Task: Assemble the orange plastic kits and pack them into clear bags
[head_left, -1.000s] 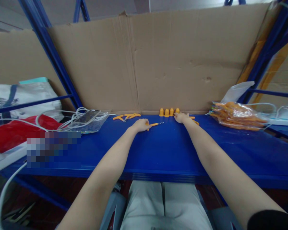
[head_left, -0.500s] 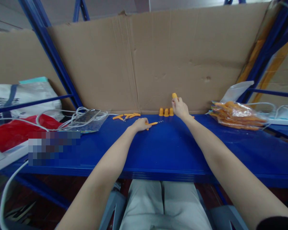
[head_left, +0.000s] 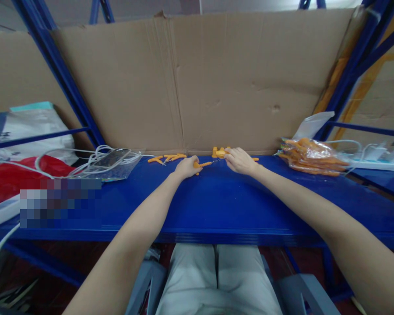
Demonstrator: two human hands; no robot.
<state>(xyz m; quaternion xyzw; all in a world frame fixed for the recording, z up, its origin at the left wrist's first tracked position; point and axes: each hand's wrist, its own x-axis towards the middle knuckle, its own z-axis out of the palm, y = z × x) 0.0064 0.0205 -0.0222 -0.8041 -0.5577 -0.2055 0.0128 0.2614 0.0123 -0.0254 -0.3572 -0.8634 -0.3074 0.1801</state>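
My left hand (head_left: 188, 167) is closed around the handle of an orange corkscrew (head_left: 205, 164), whose spiral metal tip points right, just above the blue shelf. My right hand (head_left: 239, 160) grips an orange cup-shaped plastic piece (head_left: 220, 154) tilted on its side, close to the metal tip. Whether the two parts touch I cannot tell. Behind that piece, other orange cups (head_left: 214, 151) stand against the cardboard, partly covered by it and by my fingers. Several orange handles with metal spirals (head_left: 167, 158) lie left of my left hand.
A blue metal shelf (head_left: 213, 205) bears everything, with a cardboard sheet (head_left: 230, 78) upright behind. Clear bags of orange parts (head_left: 311, 157) lie at right, near an orange piece (head_left: 255, 159). White cables (head_left: 98, 157), a bagged phone (head_left: 113, 158) and a red bag (head_left: 16, 179) are at left.
My right hand has come down and left with the orange cup-shaped piece, towards the corkscrew's tip. My left hand keeps its hold on the corkscrew. The view has shifted slightly.
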